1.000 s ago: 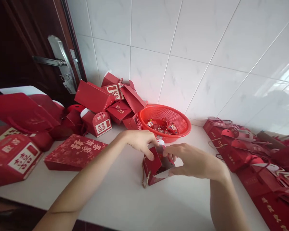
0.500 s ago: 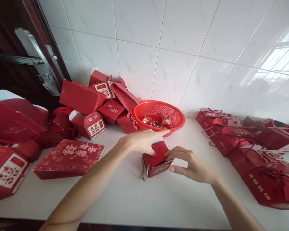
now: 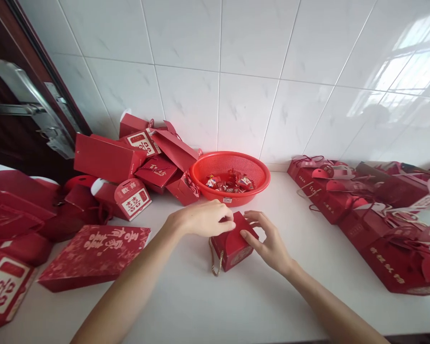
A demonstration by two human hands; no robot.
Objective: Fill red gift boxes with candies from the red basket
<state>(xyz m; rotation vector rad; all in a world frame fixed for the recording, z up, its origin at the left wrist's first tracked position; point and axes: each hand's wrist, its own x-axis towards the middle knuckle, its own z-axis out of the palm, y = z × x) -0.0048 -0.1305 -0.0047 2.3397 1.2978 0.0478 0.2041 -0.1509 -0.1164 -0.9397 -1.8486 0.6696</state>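
Observation:
A small red gift box (image 3: 232, 246) stands on the white counter in front of me, its curved lid flap folded down over the top. A twisted gold cord handle (image 3: 217, 263) hangs from its left side. My left hand (image 3: 205, 219) is over the top left of the box with bent fingers at the lid; some fingertips are hidden. My right hand (image 3: 267, 241) grips the right side, thumb on the lid flap and fingers on the far edge. Just behind the box is a red plastic basket (image 3: 229, 156) with wrapped candies (image 3: 232, 181) in it.
Several red boxes (image 3: 132, 198) and bags are heaped at the left, with a flat red patterned box (image 3: 96, 258) in front. Rows of red gift boxes (image 3: 361, 224) line the right. A tiled wall (image 3: 251, 105) rises behind; a dark door (image 3: 7, 143) is at the left.
The box stood open with its inside showing; now its flaps are folded over the top. My left hand has come nearer, off the basket side, and my right thumb has moved onto the lid.

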